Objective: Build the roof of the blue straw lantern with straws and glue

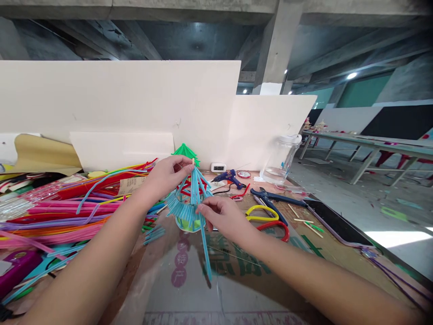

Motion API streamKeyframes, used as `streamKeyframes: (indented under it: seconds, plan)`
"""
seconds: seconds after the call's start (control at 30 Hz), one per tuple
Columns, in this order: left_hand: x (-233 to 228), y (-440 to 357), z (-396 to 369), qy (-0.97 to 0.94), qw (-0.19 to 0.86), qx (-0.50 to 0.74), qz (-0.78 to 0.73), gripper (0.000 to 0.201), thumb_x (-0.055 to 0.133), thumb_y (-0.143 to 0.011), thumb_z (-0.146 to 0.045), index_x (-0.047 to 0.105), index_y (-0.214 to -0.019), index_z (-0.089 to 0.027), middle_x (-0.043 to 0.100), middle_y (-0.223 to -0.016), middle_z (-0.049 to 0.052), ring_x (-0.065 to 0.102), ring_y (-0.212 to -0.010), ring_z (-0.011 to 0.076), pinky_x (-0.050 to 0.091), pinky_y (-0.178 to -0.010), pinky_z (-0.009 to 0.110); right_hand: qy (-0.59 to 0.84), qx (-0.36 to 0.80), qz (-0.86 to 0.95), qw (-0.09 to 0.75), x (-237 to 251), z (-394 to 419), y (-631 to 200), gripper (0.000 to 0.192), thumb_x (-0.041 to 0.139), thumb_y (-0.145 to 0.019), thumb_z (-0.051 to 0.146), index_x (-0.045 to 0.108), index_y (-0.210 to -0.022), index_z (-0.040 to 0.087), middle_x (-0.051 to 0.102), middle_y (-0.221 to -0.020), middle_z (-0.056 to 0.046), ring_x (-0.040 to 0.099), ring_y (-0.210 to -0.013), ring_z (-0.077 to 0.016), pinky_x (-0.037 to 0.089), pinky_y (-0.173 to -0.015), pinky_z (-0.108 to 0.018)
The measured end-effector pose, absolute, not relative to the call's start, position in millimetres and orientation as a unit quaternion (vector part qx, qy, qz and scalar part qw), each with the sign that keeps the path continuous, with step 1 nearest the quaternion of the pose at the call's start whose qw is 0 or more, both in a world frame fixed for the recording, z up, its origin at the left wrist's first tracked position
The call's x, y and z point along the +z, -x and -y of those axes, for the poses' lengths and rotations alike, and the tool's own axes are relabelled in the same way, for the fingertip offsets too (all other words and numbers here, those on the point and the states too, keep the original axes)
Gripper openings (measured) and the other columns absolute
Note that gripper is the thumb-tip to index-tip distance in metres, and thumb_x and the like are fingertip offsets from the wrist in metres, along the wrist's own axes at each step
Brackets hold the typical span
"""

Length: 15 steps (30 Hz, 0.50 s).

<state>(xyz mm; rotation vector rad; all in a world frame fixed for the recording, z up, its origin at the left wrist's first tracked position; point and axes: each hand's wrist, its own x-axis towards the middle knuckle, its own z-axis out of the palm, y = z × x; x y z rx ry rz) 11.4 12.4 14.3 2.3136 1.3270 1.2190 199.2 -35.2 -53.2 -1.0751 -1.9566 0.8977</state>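
A small pavilion model (179,208) made of light-blue pipe cleaners stands in the middle of the table, with red lattice inside and a green base below. My left hand (174,171) pinches its peak, where a pale stick tip shows. Between the fingertips of my right hand (223,215) is a blue pipe cleaner (204,248), at the model's right front side. It hangs down past the roof edge toward me, its lower end apart from the model. Short cut blue pieces (154,234) lie left of the base. Behind the model rises a green pointed roof (183,152).
Bundles of coloured pipe cleaners (72,211) cover the left side. On the right lie a glue gun (230,177), pliers (275,195), red-and-yellow-handled scissors (262,213) and a phone (336,221). A clear plastic jug (281,158) and a small clock (218,168) stand near white boards (203,108).
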Motion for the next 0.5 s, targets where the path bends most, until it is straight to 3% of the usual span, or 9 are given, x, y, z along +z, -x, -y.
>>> streamKeyframes:
  seconds: [0.5]
  plan:
    - [15.1,-12.1,-11.9,-0.788,0.098,0.413,-0.447,0.033,0.052,-0.087,-0.045,0.068,-0.098,-0.018,0.069,-0.086,0.003,0.060,-0.076,0.0179,0.044,-0.067,0.028,0.430,0.335,0.764,0.346,-49.8,38.7,-195.4,0.026,0.047,-0.090,0.036,0.054,-0.070,0.020,0.050,-0.046,0.005,0.045,-0.045,-0.0099,0.034,-0.047,-0.021]
